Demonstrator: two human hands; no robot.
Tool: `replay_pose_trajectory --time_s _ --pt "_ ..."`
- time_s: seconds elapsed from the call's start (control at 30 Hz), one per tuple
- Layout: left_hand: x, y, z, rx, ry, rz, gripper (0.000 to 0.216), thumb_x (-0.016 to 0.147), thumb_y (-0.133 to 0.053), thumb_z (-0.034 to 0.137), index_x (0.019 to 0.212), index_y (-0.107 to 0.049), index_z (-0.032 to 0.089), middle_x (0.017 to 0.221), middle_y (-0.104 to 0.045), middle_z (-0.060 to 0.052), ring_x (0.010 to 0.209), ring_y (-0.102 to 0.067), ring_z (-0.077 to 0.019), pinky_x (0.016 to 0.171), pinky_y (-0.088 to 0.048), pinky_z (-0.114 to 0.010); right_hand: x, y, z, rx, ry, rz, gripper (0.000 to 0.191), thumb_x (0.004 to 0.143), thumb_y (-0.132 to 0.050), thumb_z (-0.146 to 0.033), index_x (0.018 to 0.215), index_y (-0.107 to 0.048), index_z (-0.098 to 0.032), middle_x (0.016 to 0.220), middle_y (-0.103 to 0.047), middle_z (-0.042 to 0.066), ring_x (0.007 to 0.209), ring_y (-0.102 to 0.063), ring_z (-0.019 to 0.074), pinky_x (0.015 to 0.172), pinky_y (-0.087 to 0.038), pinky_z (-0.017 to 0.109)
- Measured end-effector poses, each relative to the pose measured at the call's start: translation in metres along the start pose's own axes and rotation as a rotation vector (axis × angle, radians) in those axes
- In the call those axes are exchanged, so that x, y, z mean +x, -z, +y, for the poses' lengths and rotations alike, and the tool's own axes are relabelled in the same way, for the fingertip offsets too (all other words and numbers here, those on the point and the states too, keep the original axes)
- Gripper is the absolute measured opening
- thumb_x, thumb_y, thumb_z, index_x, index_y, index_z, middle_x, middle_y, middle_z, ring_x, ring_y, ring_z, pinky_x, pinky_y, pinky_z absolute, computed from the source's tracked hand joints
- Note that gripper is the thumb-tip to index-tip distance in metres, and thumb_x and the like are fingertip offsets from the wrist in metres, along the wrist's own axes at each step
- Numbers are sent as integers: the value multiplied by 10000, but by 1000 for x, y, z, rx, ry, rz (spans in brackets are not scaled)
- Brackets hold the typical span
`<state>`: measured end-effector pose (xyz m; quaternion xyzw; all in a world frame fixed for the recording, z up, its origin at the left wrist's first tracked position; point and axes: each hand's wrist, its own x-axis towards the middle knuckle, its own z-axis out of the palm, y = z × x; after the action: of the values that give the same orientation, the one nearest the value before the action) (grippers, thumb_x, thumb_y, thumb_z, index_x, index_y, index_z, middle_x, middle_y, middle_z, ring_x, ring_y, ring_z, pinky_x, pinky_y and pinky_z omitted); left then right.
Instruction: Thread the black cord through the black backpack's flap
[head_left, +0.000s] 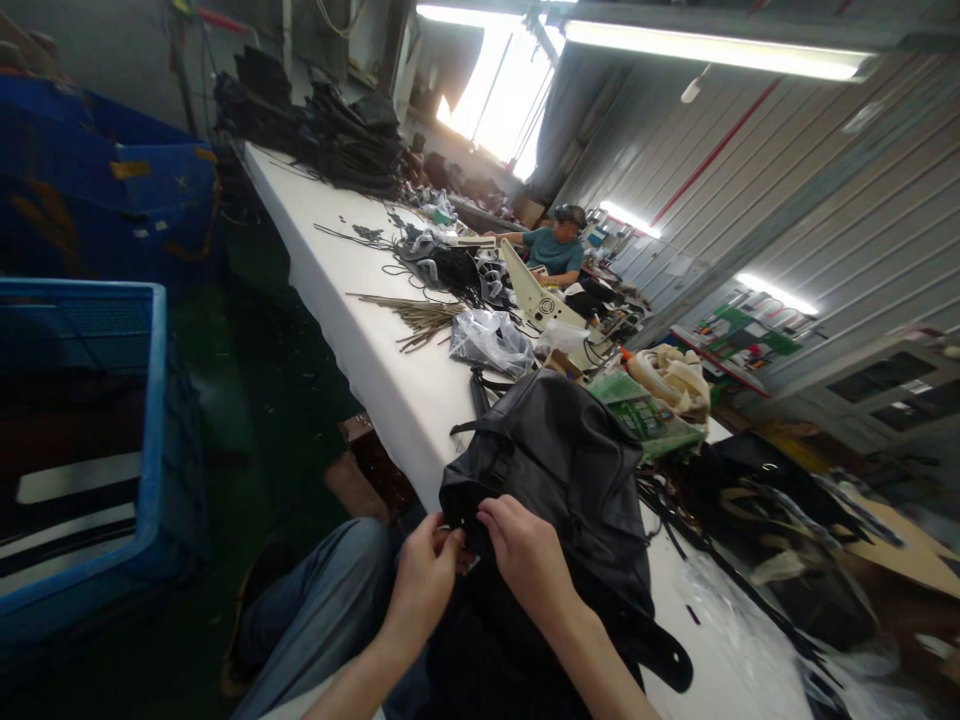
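A black bag [562,460] with straps, perhaps a backpack, lies over the near end of the white table and down toward my lap. At its near left edge, my left hand [429,565] is closed with thumb and fingers pinched on the black material. Just to the right, my right hand [525,550] pinches the same edge between thumb and fingertips. The two hands are a little apart, with dark material between them. What exactly sits under the fingertips is too dark to make out. A black tab with a hole [664,655] sticks out at the lower right.
Clear plastic wrap [491,340], a bundle of thin rods [420,318] and black piles [345,135] lie along the white table [330,280]. A blue crate [161,400] stands at left. A person [555,250] sits farther back beside a cream-coloured machine [536,295].
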<state>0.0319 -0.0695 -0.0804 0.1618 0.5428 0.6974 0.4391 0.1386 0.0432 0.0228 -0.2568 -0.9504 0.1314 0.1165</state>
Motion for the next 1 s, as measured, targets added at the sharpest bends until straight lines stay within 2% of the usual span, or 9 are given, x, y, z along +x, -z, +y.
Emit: replay_pose_trajectory --time_s 0.27,0.67,0.87,0.93,1.0 --pt "-4 1 7 16 -15 -5 316 966 -742 491 1104 -751 207 837 -840 -64 810 -827 -330 742 -654 -401 0 -3 1 -92 0 -12 228 1165 -514 -246 1146 -740 -226 1021 -782 54 887 -795 218 742 -514 292" --pt "-8 0 10 24 -38 1 285 994 -709 435 1138 -739 191 813 -826 -57 788 -812 -311 727 -645 -387 5 11 -12 -185 -3 -148 174 1122 -576 -167 1103 -731 -243 1038 -775 21 849 -778 190 673 -417 294" --pt "-4 8 2 -5 -58 23 549 867 -810 626 1167 -765 167 788 -822 -48 721 -784 -285 693 -636 -373 14 -3 -12 -210 -11 -192 188 1084 -621 -162 1038 -794 -221 1024 -794 60 857 -786 214 628 -369 298" --pt "-7 11 4 -23 -34 33 661 766 -862 715 1097 -773 150 750 -806 -50 673 -762 -283 646 -636 -380 13 -6 -19 -239 -22 -200 166 1044 -671 -166 992 -819 -220 997 -808 65 806 -779 207 593 -356 287" --pt "-7 5 8 -43 13 103 651 729 -932 711 1026 -778 153 830 -817 -55 694 -765 -264 650 -663 -385 7 -4 -28 -278 -37 -209 100 986 -753 -211 930 -832 -236 938 -818 45 730 -757 190 547 -337 265"
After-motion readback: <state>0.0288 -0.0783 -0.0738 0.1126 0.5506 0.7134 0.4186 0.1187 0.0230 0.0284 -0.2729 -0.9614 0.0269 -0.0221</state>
